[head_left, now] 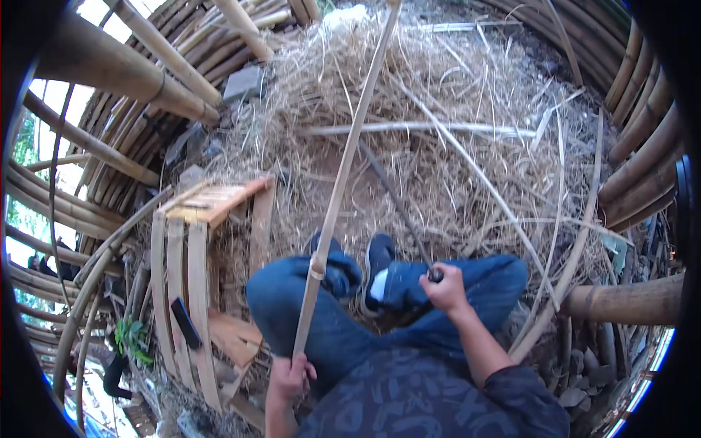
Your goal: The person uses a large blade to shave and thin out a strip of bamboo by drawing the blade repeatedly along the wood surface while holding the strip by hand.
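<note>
My left hand (pixel 290 376) is closed around the lower end of a long, pale split bamboo strip (pixel 341 175). The strip slants up and away past my left knee to the top of the view, with a knobby node (pixel 317 267) partway along. In my right hand (pixel 445 288), above my right thigh, I grip the dark handle of a long knife (pixel 398 201). Its narrow, dark blade points away and to the left, and its far end passes close to the bamboo strip; whether they touch I cannot tell.
A wooden slatted crate (pixel 177 285) stands at my left with a black phone (pixel 186 323) on its slats. Shavings heap (pixel 438 95) ahead, with loose strips (pixel 475 168) across them. Bamboo poles (pixel 621 304) and walls enclose the sides. My legs are folded in front.
</note>
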Tool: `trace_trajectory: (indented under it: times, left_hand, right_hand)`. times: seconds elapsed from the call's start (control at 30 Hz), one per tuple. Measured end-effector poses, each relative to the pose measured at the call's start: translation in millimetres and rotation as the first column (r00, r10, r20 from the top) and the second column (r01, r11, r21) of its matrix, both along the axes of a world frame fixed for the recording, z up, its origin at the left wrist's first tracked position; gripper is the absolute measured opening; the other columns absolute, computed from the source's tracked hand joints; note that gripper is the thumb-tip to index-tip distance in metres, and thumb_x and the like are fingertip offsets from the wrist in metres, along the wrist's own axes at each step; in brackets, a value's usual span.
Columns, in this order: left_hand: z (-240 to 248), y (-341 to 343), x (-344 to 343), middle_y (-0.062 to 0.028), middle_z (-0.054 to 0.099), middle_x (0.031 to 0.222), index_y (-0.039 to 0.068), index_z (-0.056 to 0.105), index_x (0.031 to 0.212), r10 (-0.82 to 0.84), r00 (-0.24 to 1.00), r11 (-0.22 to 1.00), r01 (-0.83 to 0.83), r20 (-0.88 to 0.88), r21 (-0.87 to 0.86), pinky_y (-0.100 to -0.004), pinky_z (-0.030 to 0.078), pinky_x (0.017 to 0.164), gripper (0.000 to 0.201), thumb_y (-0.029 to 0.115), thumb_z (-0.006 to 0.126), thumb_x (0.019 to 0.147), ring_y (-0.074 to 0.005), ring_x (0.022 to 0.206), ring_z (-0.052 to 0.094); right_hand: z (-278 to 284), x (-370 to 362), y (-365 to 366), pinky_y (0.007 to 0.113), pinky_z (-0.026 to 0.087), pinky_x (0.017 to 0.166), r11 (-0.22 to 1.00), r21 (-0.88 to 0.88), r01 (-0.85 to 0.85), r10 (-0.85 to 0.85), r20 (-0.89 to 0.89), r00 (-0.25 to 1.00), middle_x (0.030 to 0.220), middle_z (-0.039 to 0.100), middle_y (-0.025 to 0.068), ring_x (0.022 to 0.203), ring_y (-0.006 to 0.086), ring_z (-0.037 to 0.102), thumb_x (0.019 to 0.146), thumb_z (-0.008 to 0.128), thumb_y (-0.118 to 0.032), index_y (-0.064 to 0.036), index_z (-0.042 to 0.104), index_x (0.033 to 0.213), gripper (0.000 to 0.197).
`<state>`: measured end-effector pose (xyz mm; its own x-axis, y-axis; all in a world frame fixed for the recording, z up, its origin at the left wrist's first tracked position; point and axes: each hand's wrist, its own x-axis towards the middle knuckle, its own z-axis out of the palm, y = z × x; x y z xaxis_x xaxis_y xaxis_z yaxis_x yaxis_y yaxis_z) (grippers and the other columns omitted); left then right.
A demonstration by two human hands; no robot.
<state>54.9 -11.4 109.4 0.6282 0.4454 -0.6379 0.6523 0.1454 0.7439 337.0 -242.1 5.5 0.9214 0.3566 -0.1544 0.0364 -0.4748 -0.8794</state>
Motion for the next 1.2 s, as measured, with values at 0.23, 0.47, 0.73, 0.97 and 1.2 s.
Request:
trace_trajectory:
  times: [0.23, 0.47, 0.73, 0.97, 1.2]
  left_hand:
    - [70.3, 5.6, -39.0, -0.0093, 0.049, 0.047, 0.000, 0.056, 0.062, 0.005, 0.996, 0.763, -0.061, 0.088, 0.644, -0.0332, 0.038, 0.045, 0.047, 0.030, 0.050, 0.097, -0.0181, 0.044, 0.050]
    - [101.6, -17.8, -11.7, -0.0201, 0.045, 0.053, -0.003, 0.054, 0.072, -0.051, 0.999, 0.606, 0.042, -0.014, 0.794, -0.0408, 0.036, 0.048, 0.039, 0.029, 0.054, 0.094, -0.0350, 0.046, 0.047]
    - [48.5, -43.8, 12.2, -0.0208, 0.054, 0.057, 0.000, 0.058, 0.076, -0.239, 0.959, 0.697, 0.280, -0.153, 0.661, -0.0432, 0.042, 0.051, 0.025, 0.022, 0.058, 0.090, -0.0396, 0.056, 0.057]
    - [3.3, -60.0, 28.0, -0.0223, 0.054, 0.059, 0.001, 0.054, 0.071, -0.361, 0.929, 0.672, 0.318, -0.080, 0.669, -0.0472, 0.043, 0.052, 0.027, 0.021, 0.058, 0.090, -0.0425, 0.059, 0.057]
    - [-18.5, -70.9, 38.2, -0.0240, 0.053, 0.058, 0.000, 0.050, 0.072, -0.387, 0.922, 0.660, 0.301, -0.032, 0.688, -0.0498, 0.041, 0.050, 0.028, 0.019, 0.056, 0.092, -0.0450, 0.059, 0.055]
  right_hand:
    - [59.1, 0.7, -6.7, 0.024, 0.044, 0.044, 0.929, 0.365, 0.067, -0.025, -0.117, 0.993, 0.058, 0.058, 0.0036, 0.048, 0.0084, 0.056, 0.084, 0.063, -0.004, -0.0006, 0.055, 0.072, 0.015]
    - [116.2, -8.6, 7.1, 0.024, 0.041, 0.042, 0.795, 0.598, 0.101, 0.075, -0.262, 0.962, 0.057, 0.054, 0.0016, 0.045, 0.0094, 0.053, 0.084, 0.065, -0.007, -0.0017, 0.055, 0.075, 0.014]
    - [123.1, 28.6, 26.1, 0.036, 0.048, 0.055, 0.966, -0.046, -0.254, 0.257, 0.250, 0.933, 0.059, 0.060, 0.0134, 0.057, 0.0253, 0.063, 0.075, 0.069, -0.016, 0.0013, 0.064, 0.074, 0.018]
    - [109.5, 60.0, 11.8, 0.044, 0.054, 0.072, 0.869, -0.464, -0.174, 0.360, 0.348, 0.866, 0.074, 0.066, 0.0200, 0.074, 0.0378, 0.066, 0.070, 0.065, -0.022, -0.0022, 0.070, 0.081, 0.023]
    - [81.7, 124.0, -16.9, 0.042, 0.053, 0.068, 0.852, -0.522, -0.044, 0.327, 0.464, 0.823, 0.070, 0.065, 0.0174, 0.069, 0.0353, 0.065, 0.068, 0.067, -0.023, -0.0055, 0.070, 0.080, 0.022]
